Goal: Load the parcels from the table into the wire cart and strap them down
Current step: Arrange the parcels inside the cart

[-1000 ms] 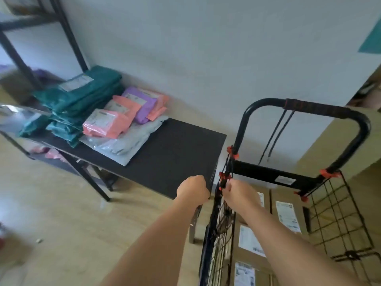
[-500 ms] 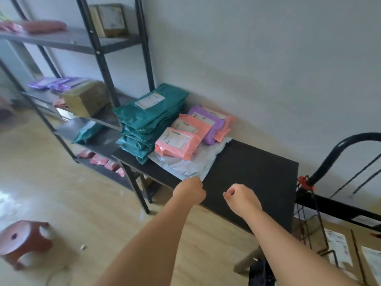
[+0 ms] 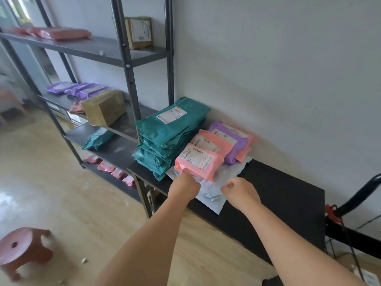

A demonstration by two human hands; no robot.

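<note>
Pink parcel [image 3: 199, 162] lies just beyond left hand [image 3: 185, 185], right hand [image 3: 239, 193] nearby

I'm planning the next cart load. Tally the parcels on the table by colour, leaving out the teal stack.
Pink: 3
Purple: 1
Grey: 1
Total: 5

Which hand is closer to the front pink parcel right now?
Left. The left hand is at the near-left corner of the front pink parcel; the right hand is off to its right, by the grey mailer, apart from it.
</note>
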